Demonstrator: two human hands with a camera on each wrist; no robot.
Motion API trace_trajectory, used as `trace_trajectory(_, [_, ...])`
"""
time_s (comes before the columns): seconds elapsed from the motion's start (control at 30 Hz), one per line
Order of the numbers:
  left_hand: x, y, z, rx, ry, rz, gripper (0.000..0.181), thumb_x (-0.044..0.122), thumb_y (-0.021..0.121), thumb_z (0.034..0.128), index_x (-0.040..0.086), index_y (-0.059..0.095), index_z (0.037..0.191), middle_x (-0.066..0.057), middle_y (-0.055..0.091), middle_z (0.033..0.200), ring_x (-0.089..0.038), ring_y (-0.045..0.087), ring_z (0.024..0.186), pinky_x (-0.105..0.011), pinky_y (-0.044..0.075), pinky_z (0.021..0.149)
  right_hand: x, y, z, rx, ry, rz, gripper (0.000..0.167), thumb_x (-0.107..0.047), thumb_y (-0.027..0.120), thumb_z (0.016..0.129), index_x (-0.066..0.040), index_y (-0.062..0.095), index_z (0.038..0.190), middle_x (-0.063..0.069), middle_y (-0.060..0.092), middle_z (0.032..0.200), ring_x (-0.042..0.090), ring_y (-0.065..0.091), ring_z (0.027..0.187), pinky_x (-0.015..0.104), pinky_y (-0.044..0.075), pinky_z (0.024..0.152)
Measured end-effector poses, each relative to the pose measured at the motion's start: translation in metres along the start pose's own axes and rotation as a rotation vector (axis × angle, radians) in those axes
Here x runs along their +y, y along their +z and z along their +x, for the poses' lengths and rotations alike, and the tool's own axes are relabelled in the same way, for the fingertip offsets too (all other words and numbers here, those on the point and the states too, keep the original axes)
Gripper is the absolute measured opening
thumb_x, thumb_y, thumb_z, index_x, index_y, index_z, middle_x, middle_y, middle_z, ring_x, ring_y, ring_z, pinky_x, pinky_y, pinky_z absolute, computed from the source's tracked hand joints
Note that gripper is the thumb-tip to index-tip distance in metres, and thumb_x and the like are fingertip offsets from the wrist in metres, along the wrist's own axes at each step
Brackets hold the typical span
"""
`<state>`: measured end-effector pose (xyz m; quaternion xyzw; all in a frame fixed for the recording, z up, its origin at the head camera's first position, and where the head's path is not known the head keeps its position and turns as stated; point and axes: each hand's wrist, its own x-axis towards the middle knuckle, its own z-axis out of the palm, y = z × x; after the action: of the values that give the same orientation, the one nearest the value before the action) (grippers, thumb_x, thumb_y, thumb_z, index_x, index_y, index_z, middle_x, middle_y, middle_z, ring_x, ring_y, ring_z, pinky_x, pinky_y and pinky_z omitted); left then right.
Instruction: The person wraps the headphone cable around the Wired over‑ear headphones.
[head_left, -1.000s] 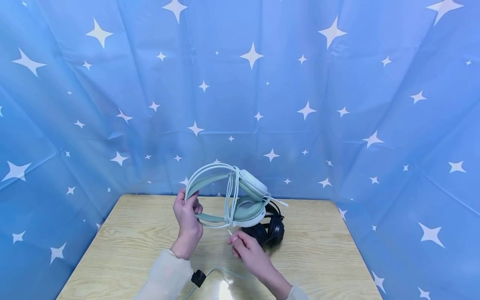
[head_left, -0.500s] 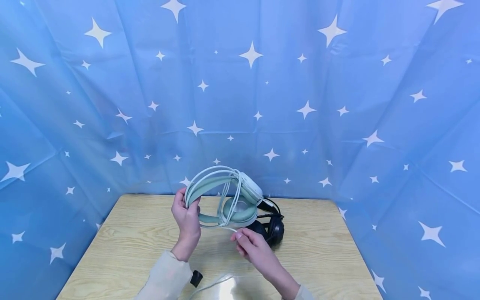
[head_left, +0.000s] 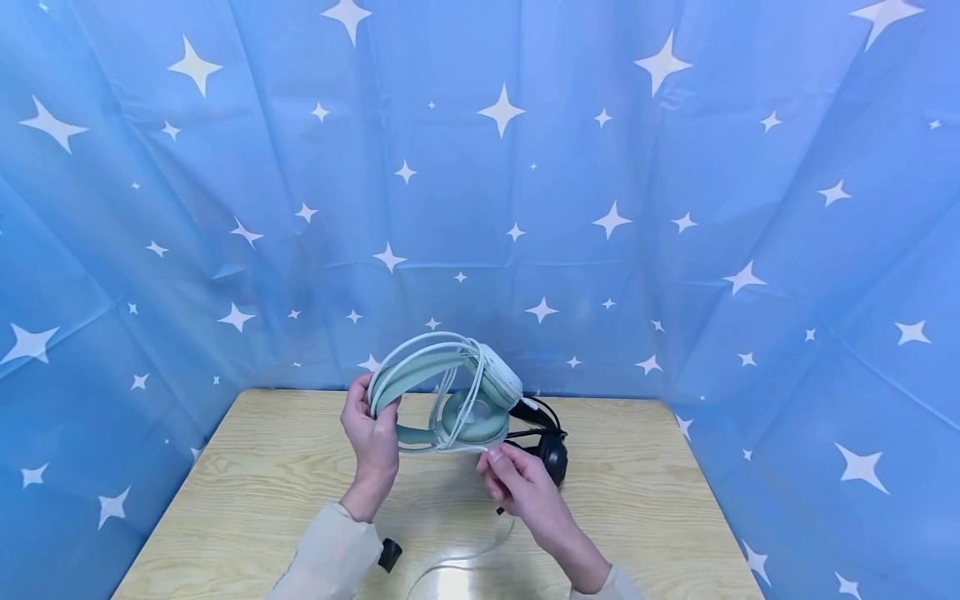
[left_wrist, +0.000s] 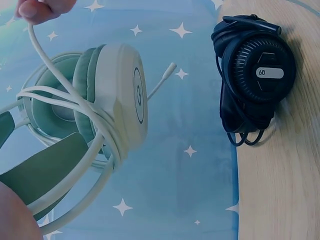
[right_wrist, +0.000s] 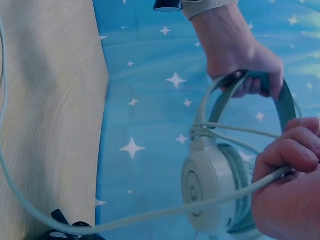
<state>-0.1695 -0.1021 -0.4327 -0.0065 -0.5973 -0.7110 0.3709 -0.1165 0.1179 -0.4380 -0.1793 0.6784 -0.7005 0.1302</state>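
Note:
My left hand [head_left: 372,437] grips the headband of a white and mint-green headset [head_left: 482,392], held up above the table. Its white cable is wound in several turns across the headband and ear cups. The headset's small microphone boom [left_wrist: 163,80] sticks out past one ear cup in the left wrist view. With thumb and fingers, my right hand [head_left: 527,490] pinches a length of the white cable [right_wrist: 150,214] drawn out from the wound turns. The cable's loose part [head_left: 465,557] hangs down over the table.
A black headset [left_wrist: 260,75] lies on the wooden table [head_left: 285,483], partly behind my right hand in the head view. A blue curtain [head_left: 450,183] with white stars stands behind and at the sides. A small black object [head_left: 390,554] shows beside my left sleeve.
My right hand has moved right and slightly up with the cable, drawing it longer. The white headset has shifted slightly left, and its cable turns look looser.

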Motion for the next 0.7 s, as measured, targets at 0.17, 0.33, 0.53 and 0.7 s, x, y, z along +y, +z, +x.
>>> trace_trajectory(0.17, [0.0, -0.003, -0.001, -0.052, 0.055, 0.05, 0.022, -0.013, 0.063, 0.0828, -0.013, 0.059, 0.104, 0.007, 0.056, 0.074, -0.007, 0.048, 0.066, -0.02, 0.043, 0.066, -0.009, -0.006, 0.003, 0.034, -0.051, 0.074, 0.037, -0.03, 0.042, 0.113, 0.002, 0.056, 0.102, 0.001, 0.043, 0.072, 0.006, 0.029, 0.052, 0.026, 0.017, 0.046])
trace_trajectory(0.33, [-0.003, -0.005, -0.003, -0.088, 0.07, 0.07, 0.021, -0.013, 0.065, 0.0831, -0.01, 0.06, 0.104, 0.008, 0.056, 0.074, -0.007, 0.047, 0.065, -0.02, 0.042, 0.064, -0.014, -0.013, 0.006, 0.055, -0.095, 0.135, 0.03, -0.028, 0.042, 0.113, -0.004, 0.057, 0.103, 0.0, 0.044, 0.073, 0.005, 0.029, 0.051, 0.029, 0.015, 0.046])
trace_trajectory(0.53, [-0.003, -0.01, 0.0, -0.161, 0.09, 0.087, 0.024, -0.014, 0.066, 0.0816, -0.009, 0.063, 0.105, 0.005, 0.062, 0.082, -0.006, 0.053, 0.07, -0.019, 0.045, 0.067, -0.014, -0.021, 0.009, 0.032, -0.162, 0.21, 0.025, -0.021, 0.042, 0.113, -0.003, 0.058, 0.104, -0.003, 0.046, 0.074, 0.006, 0.028, 0.053, 0.03, 0.013, 0.046])
trace_trajectory(0.7, [-0.003, -0.015, 0.003, -0.221, 0.118, 0.105, 0.026, -0.017, 0.068, 0.078, -0.009, 0.064, 0.103, 0.008, 0.063, 0.087, -0.005, 0.057, 0.075, -0.018, 0.046, 0.07, -0.021, -0.03, 0.01, 0.03, -0.189, 0.23, 0.025, -0.019, 0.041, 0.113, -0.004, 0.059, 0.107, -0.005, 0.047, 0.075, 0.012, 0.025, 0.054, 0.032, 0.013, 0.048])
